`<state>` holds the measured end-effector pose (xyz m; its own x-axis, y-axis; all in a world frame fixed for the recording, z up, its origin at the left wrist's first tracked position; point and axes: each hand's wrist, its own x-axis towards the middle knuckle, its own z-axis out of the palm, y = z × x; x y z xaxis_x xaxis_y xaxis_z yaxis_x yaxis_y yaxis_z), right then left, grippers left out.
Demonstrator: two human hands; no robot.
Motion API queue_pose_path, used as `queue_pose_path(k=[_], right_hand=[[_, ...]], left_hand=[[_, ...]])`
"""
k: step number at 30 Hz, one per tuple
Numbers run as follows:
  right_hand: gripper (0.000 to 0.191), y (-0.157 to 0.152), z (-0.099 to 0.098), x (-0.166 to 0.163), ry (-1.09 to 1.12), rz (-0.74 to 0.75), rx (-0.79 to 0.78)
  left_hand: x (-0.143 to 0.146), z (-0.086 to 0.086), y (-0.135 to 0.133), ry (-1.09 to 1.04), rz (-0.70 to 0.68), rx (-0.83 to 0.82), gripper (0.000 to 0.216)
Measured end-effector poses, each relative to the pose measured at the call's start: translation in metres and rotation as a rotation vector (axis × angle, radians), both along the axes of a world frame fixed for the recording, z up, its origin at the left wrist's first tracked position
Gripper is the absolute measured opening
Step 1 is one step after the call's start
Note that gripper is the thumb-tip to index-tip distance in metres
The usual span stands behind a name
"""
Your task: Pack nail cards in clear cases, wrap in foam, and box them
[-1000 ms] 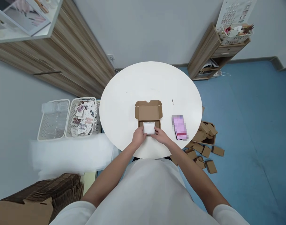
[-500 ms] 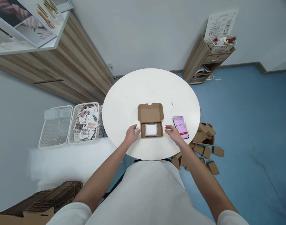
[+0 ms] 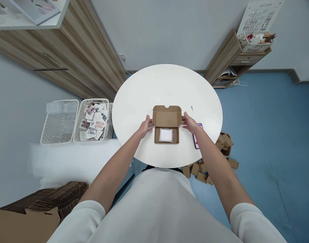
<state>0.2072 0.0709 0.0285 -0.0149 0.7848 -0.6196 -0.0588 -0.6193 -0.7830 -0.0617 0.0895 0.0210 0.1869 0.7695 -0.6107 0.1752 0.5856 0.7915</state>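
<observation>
A small cardboard mailer box lies open near the middle of the round white table, its lid laid back on the far side and a white padded pouch lying in the tray. The left hand and right hand flank the lid — fingers loosely spread, touching its side flaps, pinching nothing. This looks like the closing step: fold the flaps in, then swing the lid over. A phone lies just right, partly under the wrist.
</observation>
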Motion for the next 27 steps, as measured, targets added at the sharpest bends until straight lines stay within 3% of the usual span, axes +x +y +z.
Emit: queue_pose_path(k=[4, 7, 13, 19, 23, 27], right_hand=[[0.038, -0.003, 0.004, -0.011, -0.003, 0.090, 0.055], [0.033, -0.013, 0.011, -0.015, -0.040, 0.104, 0.124], [0.055, -0.039, 0.019, -0.009, -0.070, 0.221, 0.249], [0.064, -0.061, 0.010, -0.005, -0.155, 0.298, 0.259], [0.069, -0.075, 0.004, -0.004, -0.167, 0.304, 0.252], [0.064, -0.082, 0.010, 0.002, -0.121, 0.384, 0.263]], left_hand=[[0.003, 0.005, -0.008, -0.052, -0.131, 0.046, 0.071], [0.002, 0.006, -0.015, -0.089, -0.128, 0.089, 0.070], [-0.008, 0.004, -0.030, -0.037, -0.220, 0.121, 0.079], [-0.015, 0.000, -0.040, -0.010, -0.295, 0.082, 0.081], [-0.018, -0.004, -0.052, -0.050, -0.274, 0.094, 0.077], [-0.020, -0.008, -0.063, -0.098, -0.233, 0.088, 0.075]])
